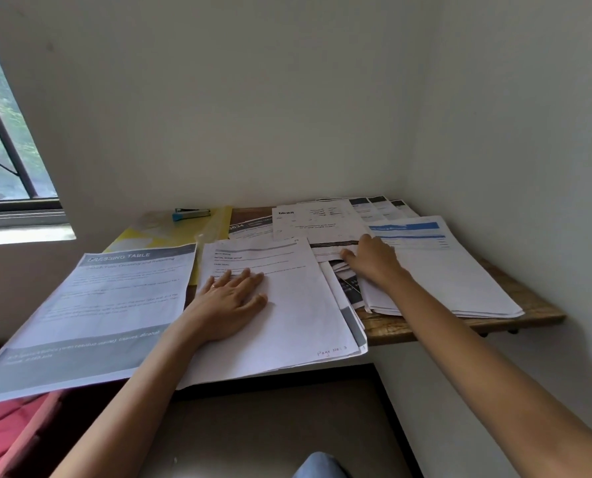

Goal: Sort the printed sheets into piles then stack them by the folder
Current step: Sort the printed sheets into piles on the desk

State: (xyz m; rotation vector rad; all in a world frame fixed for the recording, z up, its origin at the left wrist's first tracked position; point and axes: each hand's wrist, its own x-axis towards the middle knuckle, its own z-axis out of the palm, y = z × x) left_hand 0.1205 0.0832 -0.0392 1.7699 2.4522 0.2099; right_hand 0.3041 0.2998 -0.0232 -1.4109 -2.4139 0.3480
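Observation:
Printed sheets cover a small wooden shelf-table (529,305). My left hand (230,298) lies flat, fingers spread, on a white pile (287,322) in the middle. My right hand (373,258) rests on the loose sheets to the right, fingertips touching the edge of a sheet with a dark band (332,248); whether it grips one I cannot tell. A grey-headed "Dressing Table" sheet (97,305) overhangs the left front edge. A yellow folder (170,232) lies at the back left. A blue-headed pile (442,267) sits on the right.
A blue stapler (191,213) rests on the folder. More sheets, one marked "blinkit" (308,219), fan out along the back wall. Walls close in behind and on the right. A window (8,150) is at the left. A red cloth (1,429) lies below left.

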